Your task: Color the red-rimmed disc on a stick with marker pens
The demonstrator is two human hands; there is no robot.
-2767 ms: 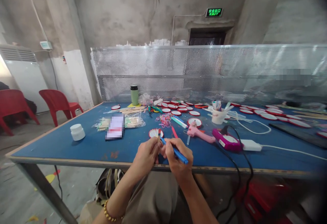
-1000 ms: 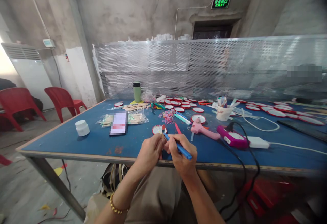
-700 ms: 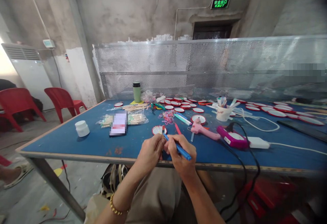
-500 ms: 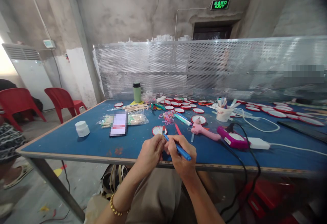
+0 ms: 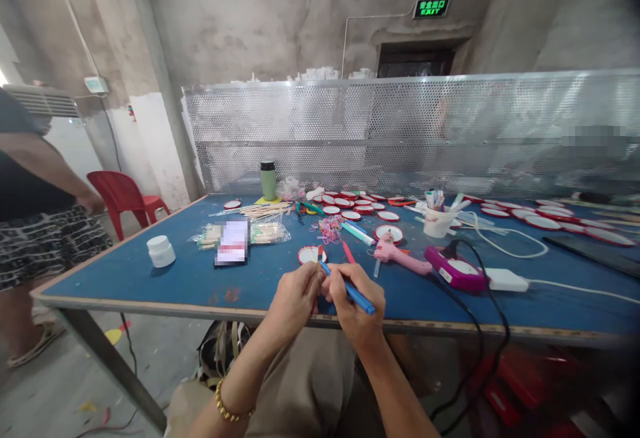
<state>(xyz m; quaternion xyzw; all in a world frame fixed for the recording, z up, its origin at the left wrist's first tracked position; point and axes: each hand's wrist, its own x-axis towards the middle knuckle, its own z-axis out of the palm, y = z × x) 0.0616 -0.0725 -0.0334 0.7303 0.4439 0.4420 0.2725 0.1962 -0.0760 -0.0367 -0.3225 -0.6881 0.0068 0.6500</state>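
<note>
My right hand [image 5: 356,306] is closed round a blue marker pen [image 5: 350,289], its tip pointing up and left toward my left hand. My left hand [image 5: 294,300] is pinched on a thin wooden stick [image 5: 319,254] with a red tip that stands up between the fingers. Both hands meet just over the near edge of the blue table [image 5: 150,278]. Just beyond them lies a round red-rimmed white disc [image 5: 309,255].
A pink glue gun [image 5: 400,258], a magenta device [image 5: 455,270] with black cables, a white cup of pens [image 5: 437,219], several red-rimmed discs, bagged sticks [image 5: 260,233], a white jar [image 5: 161,250] and a green flask [image 5: 268,181] are on the table. A person [image 5: 35,225] stands at the left near a red chair [image 5: 125,199].
A person has walked into view at the left, in front of the red chairs. My hands stay together with the marker and stick, hardly moved.
</note>
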